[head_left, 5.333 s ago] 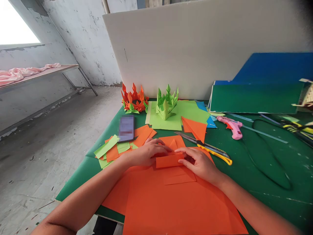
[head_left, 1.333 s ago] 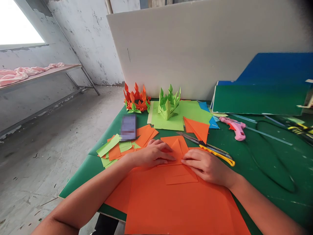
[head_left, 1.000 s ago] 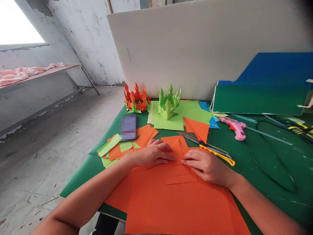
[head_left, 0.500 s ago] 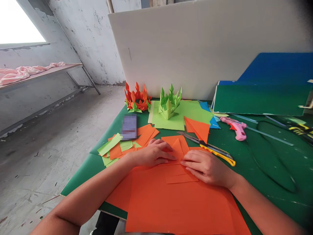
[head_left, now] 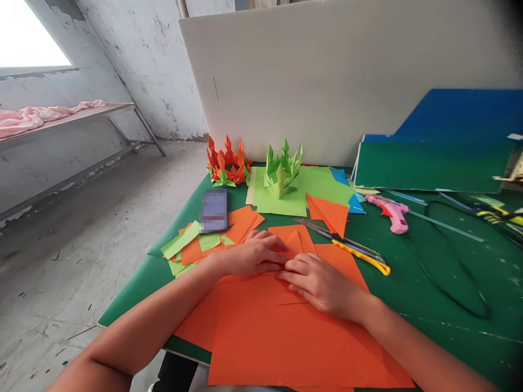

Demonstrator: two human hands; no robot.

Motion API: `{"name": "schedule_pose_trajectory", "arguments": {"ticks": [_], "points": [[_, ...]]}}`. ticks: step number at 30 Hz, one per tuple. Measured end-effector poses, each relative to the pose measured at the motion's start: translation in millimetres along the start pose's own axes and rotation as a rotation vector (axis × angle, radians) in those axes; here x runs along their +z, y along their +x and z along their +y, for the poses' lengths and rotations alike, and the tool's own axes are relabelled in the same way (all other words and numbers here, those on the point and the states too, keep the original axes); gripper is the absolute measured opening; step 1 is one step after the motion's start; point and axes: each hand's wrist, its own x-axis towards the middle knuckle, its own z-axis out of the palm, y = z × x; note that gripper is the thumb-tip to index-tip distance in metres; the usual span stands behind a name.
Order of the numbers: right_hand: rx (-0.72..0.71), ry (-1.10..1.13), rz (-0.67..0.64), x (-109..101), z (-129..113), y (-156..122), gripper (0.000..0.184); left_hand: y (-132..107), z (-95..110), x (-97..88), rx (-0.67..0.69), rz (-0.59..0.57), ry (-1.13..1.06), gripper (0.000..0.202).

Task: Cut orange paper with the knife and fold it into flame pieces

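A small folded piece of orange paper [head_left: 295, 242] with a pointed top lies on the large orange sheets [head_left: 281, 348] in front of me. My left hand [head_left: 254, 253] rests on its left part, fingers bent and pressed down. From the right, my right hand [head_left: 321, 284] pinches at its lower edge, fingertips close to the left hand's. The fingers cover much of that edge. Just beyond the right hand lie yellow-handled scissors [head_left: 359, 255], beside an orange folded triangle [head_left: 333, 215].
Orange and green paper scraps [head_left: 186, 242] and a blurred phone-like object [head_left: 214, 211] lie at left. An orange paper crown [head_left: 229, 163] and a green one [head_left: 281, 174] stand at the back. A pink glue gun [head_left: 394, 212] with its cord lies right on the green table [head_left: 445, 348].
My right hand has moved left along the folded orange paper, toward the left hand. The left hand stays nearly in place. The whole view has shifted slightly.
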Motion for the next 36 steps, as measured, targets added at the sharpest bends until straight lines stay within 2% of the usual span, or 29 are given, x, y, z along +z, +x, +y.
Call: {"name": "schedule_pose_trajectory", "arguments": {"ticks": [7, 13, 17, 21, 27, 30, 33, 36], "points": [[0.091, -0.083, -0.022, 8.6, -17.8, 10.9, 0.037, 1.0, -1.5, 1.3, -0.007, -0.005, 0.001, 0.027], [0.101, -0.043, -0.013, 7.5, -17.1, 11.2, 0.035, 0.6, -0.2, 0.3, -0.003, 0.004, -0.010, 0.027], [0.089, 0.022, 0.086, 0.1, -8.5, 5.4, 0.028, -0.1, -0.2, 0.2, 0.004, 0.018, -0.003, 0.026], [0.151, -0.031, 0.172, -10.9, 5.2, -5.5, 0.034, -0.5, -0.9, 0.9, -0.003, 0.012, 0.018, 0.030], [0.193, -0.089, 0.178, -24.4, 27.6, -28.4, 0.032, -1.2, -1.3, 1.4, 0.001, 0.015, 0.020, 0.031], [0.195, -0.165, 0.252, -27.8, 35.2, -33.9, 0.032, -1.9, -0.3, 1.2, 0.006, 0.017, 0.016, 0.032], [0.298, -0.243, 0.372, -29.1, 43.4, -35.7, 0.026, -2.8, 2.0, 1.0, 0.007, 0.023, 0.040, 0.037], [0.411, -0.336, 0.370, -28.4, 53.0, -38.7, 0.017, -3.7, 5.0, 0.9, -0.015, 0.044, 0.049, 0.042]]}}
